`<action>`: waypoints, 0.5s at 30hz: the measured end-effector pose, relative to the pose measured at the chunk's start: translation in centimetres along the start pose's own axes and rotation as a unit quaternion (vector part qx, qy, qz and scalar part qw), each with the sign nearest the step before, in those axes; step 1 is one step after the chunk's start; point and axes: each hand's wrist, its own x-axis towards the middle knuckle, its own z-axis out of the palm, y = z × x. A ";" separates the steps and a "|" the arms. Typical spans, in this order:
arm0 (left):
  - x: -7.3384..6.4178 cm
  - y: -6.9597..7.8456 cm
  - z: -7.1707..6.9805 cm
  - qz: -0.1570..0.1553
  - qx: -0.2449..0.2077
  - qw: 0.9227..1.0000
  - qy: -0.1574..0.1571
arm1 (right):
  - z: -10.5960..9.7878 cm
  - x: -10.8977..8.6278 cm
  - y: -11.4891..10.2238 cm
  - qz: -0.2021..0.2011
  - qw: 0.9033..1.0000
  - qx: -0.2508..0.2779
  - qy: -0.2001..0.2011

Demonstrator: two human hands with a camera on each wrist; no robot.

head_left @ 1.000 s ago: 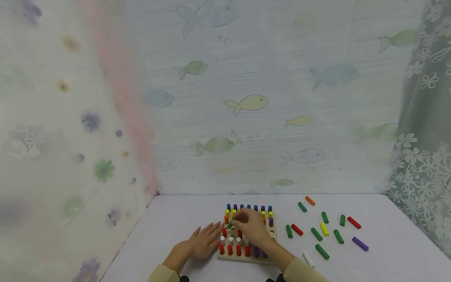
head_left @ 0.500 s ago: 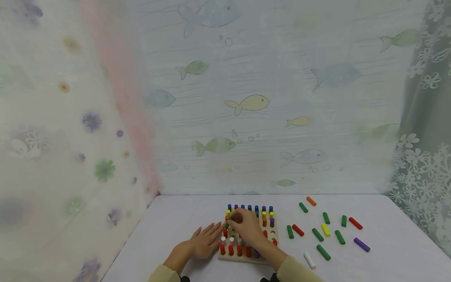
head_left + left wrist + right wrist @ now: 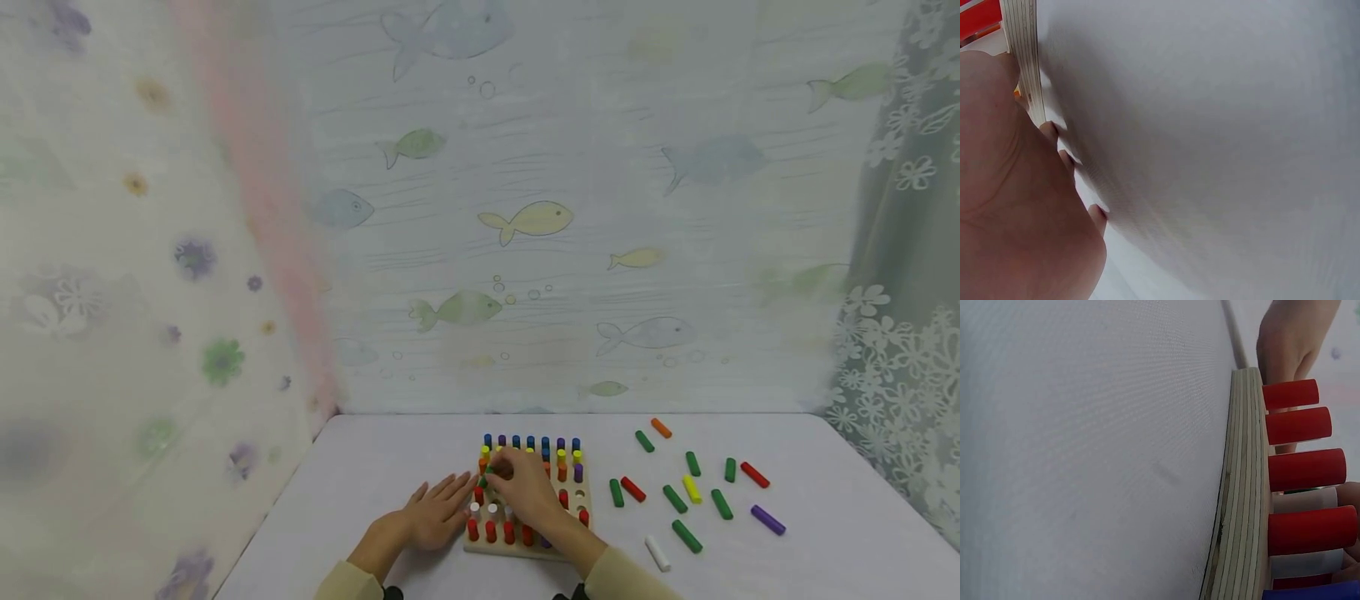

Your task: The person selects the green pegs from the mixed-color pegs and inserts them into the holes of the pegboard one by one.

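A wooden pegboard [image 3: 480,547] stands on the table, filled with rows of coloured pegs. With thumb and fingertips my right hand [image 3: 531,493] pinches a green peg [image 3: 485,477] at the board's left side, just behind a red peg [image 3: 478,495]. That peg leans slightly, its lower end close over the board; the hand covers much of the middle rows. My left hand [image 3: 435,515] rests palm down against the board's left edge, fingers straight and spread. The left wrist view shows this palm [image 3: 1016,187] beside the layered board edge [image 3: 1022,56].
Right of the board lie several loose green pegs [image 3: 686,536], plus red pegs [image 3: 633,489], a yellow peg [image 3: 692,489], a purple peg [image 3: 768,520], an orange peg [image 3: 661,428] and a white peg [image 3: 657,553]. A fish-patterned curtain [image 3: 540,358] hangs behind the table.
My right hand has shifted a little left with the green peg, from over the second column to the leftmost one, and the peg now stands steeper. The left hand stays in place.
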 end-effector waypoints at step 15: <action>0.0 0.4 -0.2 -0.016 -0.003 1.000 -0.003 | 0.2 0.1 0.1 -0.006 1.000 -0.021 -0.002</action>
